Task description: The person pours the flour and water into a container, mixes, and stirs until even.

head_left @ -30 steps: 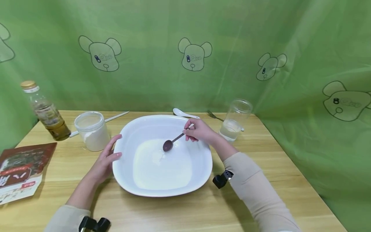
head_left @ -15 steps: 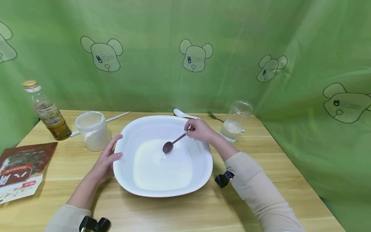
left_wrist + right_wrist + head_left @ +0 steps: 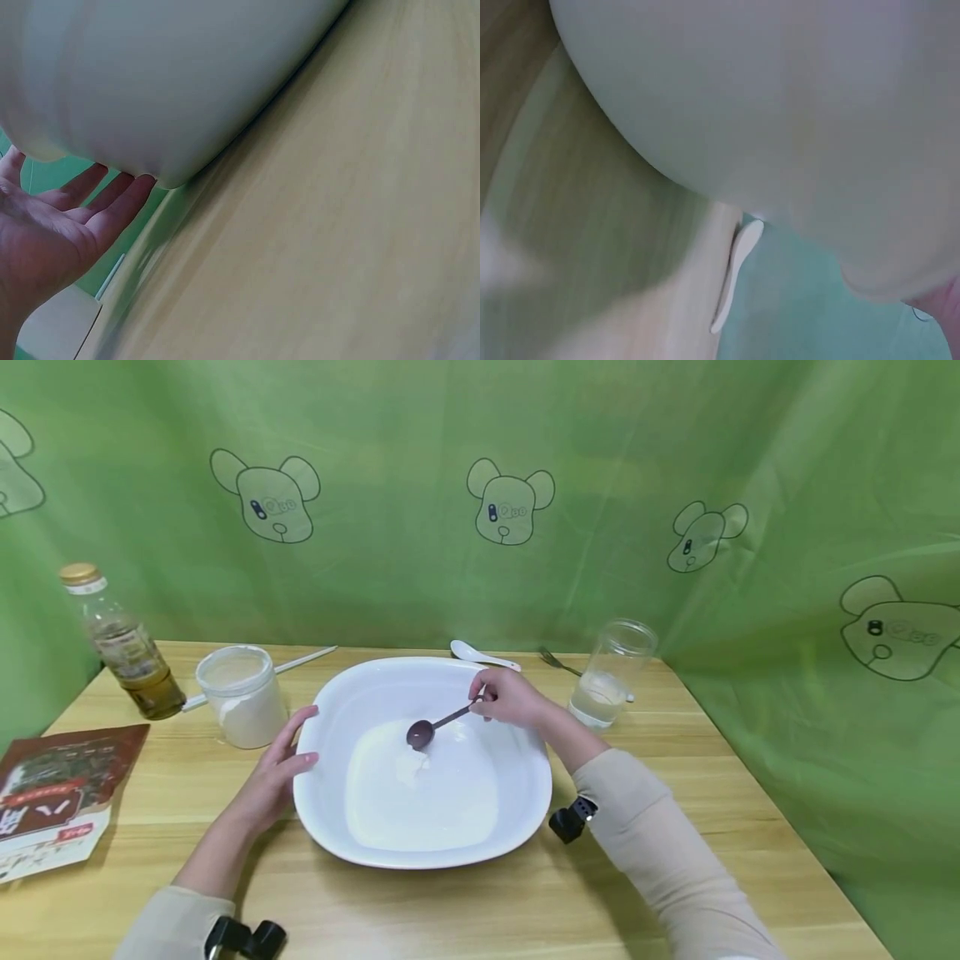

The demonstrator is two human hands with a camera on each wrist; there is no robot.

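A wide white basin (image 3: pixel 420 858) stands on the table with a pale, whitish layer in its bottom. My left hand (image 3: pixel 270 777) grips its left rim; in the left wrist view the fingers (image 3: pixel 124 202) of that hand lie against the outer wall. Over the basin's right side, my right hand (image 3: pixel 510 697) pinches the handle of a dark brown measuring spoon (image 3: pixel 420 735). The spoon's bowl hangs over the middle of the basin, beside a small white patch. Whether it touches the bottom I cannot tell. In the right wrist view the basin (image 3: pixel 727 97) hides most of this hand.
Left of the basin stand an open jar of white powder (image 3: pixel 243 702), an oil bottle (image 3: pixel 131 660) and a brown packet (image 3: pixel 60 802). A white stick (image 3: pixel 303 660) lies behind the jar. A white spoon (image 3: pixel 480 656), a fork (image 3: pixel 555 660) and a glass jar with cloudy liquid (image 3: pixel 603 685) are behind and right.
The right hand has moved slightly left with the measuring spoon, and the spoon's bowl has shifted left. The left hand stays on the basin's rim.
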